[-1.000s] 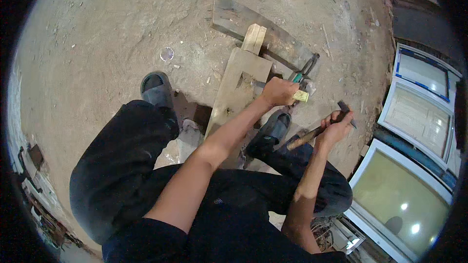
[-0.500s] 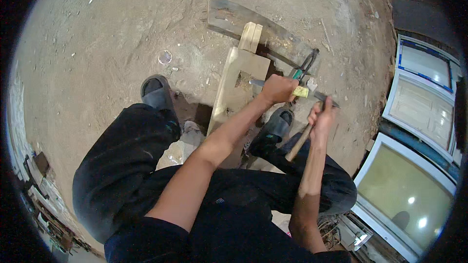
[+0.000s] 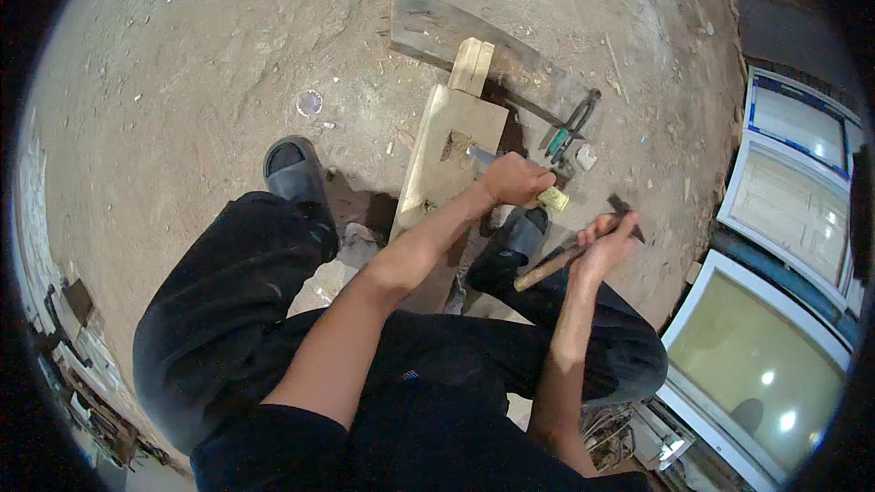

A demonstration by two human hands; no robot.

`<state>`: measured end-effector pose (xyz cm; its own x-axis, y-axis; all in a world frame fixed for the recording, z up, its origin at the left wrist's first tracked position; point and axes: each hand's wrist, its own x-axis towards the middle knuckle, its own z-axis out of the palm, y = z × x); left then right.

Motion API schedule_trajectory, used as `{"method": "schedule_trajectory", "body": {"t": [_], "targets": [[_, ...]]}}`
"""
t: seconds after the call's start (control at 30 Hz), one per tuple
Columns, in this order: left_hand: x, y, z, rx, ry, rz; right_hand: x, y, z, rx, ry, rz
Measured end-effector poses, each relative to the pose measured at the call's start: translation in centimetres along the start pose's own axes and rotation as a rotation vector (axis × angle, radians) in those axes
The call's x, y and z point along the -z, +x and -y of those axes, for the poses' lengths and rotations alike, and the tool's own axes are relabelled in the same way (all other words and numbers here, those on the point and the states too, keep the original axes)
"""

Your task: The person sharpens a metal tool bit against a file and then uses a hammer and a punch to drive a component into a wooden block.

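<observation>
My left hand (image 3: 519, 178) is closed around a chisel, whose yellow handle (image 3: 553, 198) sticks out to the right and whose blade (image 3: 478, 154) points up-left at a rough recess in a pale wooden board (image 3: 419, 173). In my right hand (image 3: 603, 241) is a hammer (image 3: 542, 271), gripped near its dark head, with the wooden handle slanting down-left, apart from the chisel. The board lies lengthwise between my feet. A short wood block (image 3: 474, 64) is at its far end, beside a weathered plank (image 3: 424, 27) lying crosswise. Long pincers with teal (image 3: 560, 140) lie right of the board.
Dark slippers (image 3: 292, 173) are on my feet on the dusty floor (image 3: 182, 128). Several framed windows or panels (image 3: 779, 210) lean along the right. A small stone or chip (image 3: 586, 157) lies near the pincers. Scrap wood (image 3: 82, 374) is piled at the far left.
The hammer rose toward the chisel's handle end half a second ago and has since moved back down, away from it. My left hand has shifted slightly with the chisel.
</observation>
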<state>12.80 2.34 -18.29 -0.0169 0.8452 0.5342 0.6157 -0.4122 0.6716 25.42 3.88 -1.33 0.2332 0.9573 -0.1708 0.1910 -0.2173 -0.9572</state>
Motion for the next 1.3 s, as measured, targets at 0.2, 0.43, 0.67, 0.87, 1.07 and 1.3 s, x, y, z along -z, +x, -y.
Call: {"method": "schedule_trajectory", "body": {"t": [0.2, 0.43, 0.67, 0.87, 1.07, 1.3], "targets": [[0.2, -0.1, 0.0, -0.025, 0.007, 0.115, 1.6, -0.6, -1.8, -0.330, 0.058, 0.131], [0.6, 0.0, 0.3, -0.056, -0.038, 0.148, 1.7, -1.1, -1.6, -0.090, 0.290, -0.065], [0.1, -0.2, 0.2, -0.028, -0.030, 0.112, 2.8, 0.4, -2.7, -0.265, 0.024, 0.071], [0.3, 0.0, 0.0, -0.033, -0.009, 0.147, 2.3, -1.0, -3.8, -0.158, 0.116, -0.009], [0.2, 0.2, 0.0, 0.017, 0.009, 0.157, 2.6, -0.2, -3.6, -0.121, 0.355, -0.087], [1.0, 0.8, 0.0, 0.009, -0.015, 0.105, 3.4, -0.4, -3.0, -0.363, 0.199, 0.029]]}}
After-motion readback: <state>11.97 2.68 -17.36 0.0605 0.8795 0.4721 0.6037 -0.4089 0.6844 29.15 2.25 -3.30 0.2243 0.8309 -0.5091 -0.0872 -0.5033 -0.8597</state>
